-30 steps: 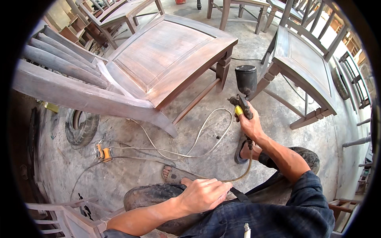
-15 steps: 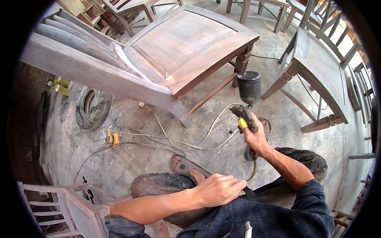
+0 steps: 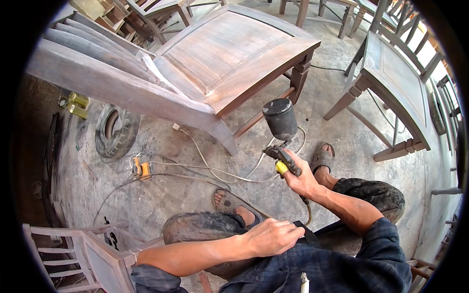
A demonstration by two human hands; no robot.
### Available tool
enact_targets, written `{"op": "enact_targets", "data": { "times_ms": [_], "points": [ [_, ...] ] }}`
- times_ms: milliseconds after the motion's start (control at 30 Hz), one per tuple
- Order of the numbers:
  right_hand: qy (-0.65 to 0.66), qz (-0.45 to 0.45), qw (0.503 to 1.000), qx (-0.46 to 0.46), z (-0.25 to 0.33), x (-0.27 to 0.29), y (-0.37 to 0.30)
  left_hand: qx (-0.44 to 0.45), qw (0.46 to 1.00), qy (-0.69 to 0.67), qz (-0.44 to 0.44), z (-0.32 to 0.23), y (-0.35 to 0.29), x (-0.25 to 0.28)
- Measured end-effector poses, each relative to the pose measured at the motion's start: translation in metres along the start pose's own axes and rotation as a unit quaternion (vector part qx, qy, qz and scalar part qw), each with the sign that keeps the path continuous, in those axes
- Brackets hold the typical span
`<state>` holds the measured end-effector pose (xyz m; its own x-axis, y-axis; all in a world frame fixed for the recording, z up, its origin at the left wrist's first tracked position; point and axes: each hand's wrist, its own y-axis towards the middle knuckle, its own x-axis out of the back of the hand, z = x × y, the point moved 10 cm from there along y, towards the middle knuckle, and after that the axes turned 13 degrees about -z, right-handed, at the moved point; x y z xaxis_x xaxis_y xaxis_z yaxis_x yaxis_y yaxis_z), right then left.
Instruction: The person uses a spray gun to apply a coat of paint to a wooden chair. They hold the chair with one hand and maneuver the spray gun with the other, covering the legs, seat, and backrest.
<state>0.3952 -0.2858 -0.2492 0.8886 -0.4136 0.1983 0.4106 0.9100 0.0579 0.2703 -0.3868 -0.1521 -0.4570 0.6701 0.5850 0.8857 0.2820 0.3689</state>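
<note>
Grey, stained concrete floor (image 3: 156, 198) underneath everything. Upon it, across the upper left, a large brownish-grey wooden chair (image 3: 224, 46) with a panelled seat and a slatted back. At the right, well apart, a second grey-brown wooden chair (image 3: 395, 73) with notched legs. Along the lower edge, a dark blue plaid shirt (image 3: 317, 268). In the lower left corner, a pale wooden chair with a slatted back (image 3: 105, 259). Beside it, at the knees, dark, dust-smeared trousers (image 3: 200, 227). On the floor at the left, lying flat, a worn black rubber tyre (image 3: 115, 146).

Near the middle, clear of the floor, a black spray gun with a round cup on top (image 3: 281, 127), overlapping the large chair's lower rail in view; cannot tell how far from it. Wrapped around its handle, gripping firmly, the fingers of the right hand (image 3: 300, 178). Over the lap, with fingers curled inward, the left hand (image 3: 273, 238); cannot tell whether closed on anything. Near the tyre, an orange and black power tool (image 3: 142, 170). On the gun, beside the right thumb, a small yellow wrapping (image 3: 282, 167). Near the large chair's foot, a small white plug (image 3: 176, 126) on a pale cord.
</note>
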Motion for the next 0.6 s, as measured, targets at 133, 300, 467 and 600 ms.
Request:
{"op": "enact_targets", "data": {
  "times_ms": [133, 300, 467, 600],
  "points": [
    [0.033, -0.026, 0.999, -0.029, -0.01, 0.011, 0.008, -0.005, 1.0, -0.013, -0.01, -0.003, 0.001, 0.002],
    [0.061, -0.037, 0.996, -0.045, -0.017, 0.01, 0.006, -0.008, 1.0, -0.016, -0.01, -0.007, 0.005, 0.002],
    [0.043, -0.011, 0.995, -0.087, -0.02, 0.001, 0.006, 0.001, 1.0, -0.019, 0.001, -0.004, 0.002, -0.001],
    [0.041, -0.063, 0.996, -0.046, -0.024, 0.027, 0.023, 0.005, 1.0, -0.027, 0.007, -0.004, 0.001, -0.003]
  ]
}}
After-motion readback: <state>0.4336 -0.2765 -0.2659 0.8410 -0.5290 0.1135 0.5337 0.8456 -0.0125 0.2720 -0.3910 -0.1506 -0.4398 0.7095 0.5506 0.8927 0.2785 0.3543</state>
